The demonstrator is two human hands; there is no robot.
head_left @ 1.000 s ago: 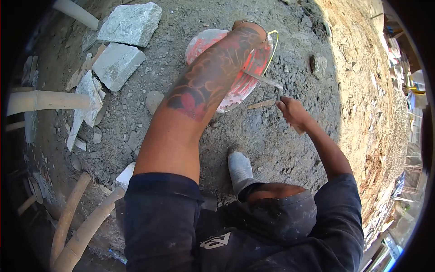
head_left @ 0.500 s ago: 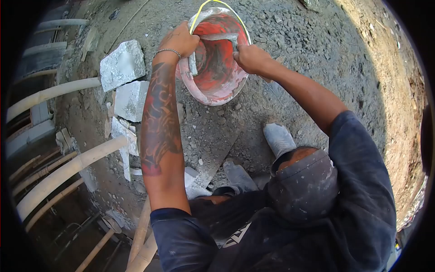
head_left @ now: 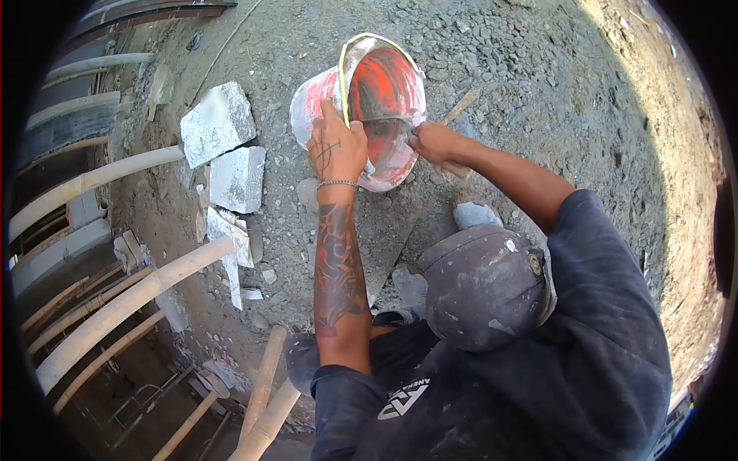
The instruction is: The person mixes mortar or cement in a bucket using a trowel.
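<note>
A bucket (head_left: pixel 311 115), whitish and pink outside and smeared red and grey inside, is tipped on the ground with its mouth facing right. Its yellow handle (head_left: pixel 343 77) arches over the rim. My left hand (head_left: pixel 338 146) grips the near left side of the rim, fingers along the outer wall. At the right edge of the mouth, my right hand (head_left: pixel 437 144) is closed around what looks like a trowel; its thin grey blade (head_left: pixel 388 119) reaches into the bucket. The fingers partly hide the tool's grip.
Broken pale concrete blocks (head_left: pixel 238 178) lie left of the bucket. Bamboo poles (head_left: pixel 138 288) stick out at the left over a lower opening. A wooden stick (head_left: pixel 463 106) lies beyond my right hand. A person's capped head (head_left: pixel 488 288) fills the lower middle. Rubble covers the ground.
The bucket has turned so that its left outer wall shows. My left hand has shifted right and down along the rim; my right hand and the blade have moved lower.
</note>
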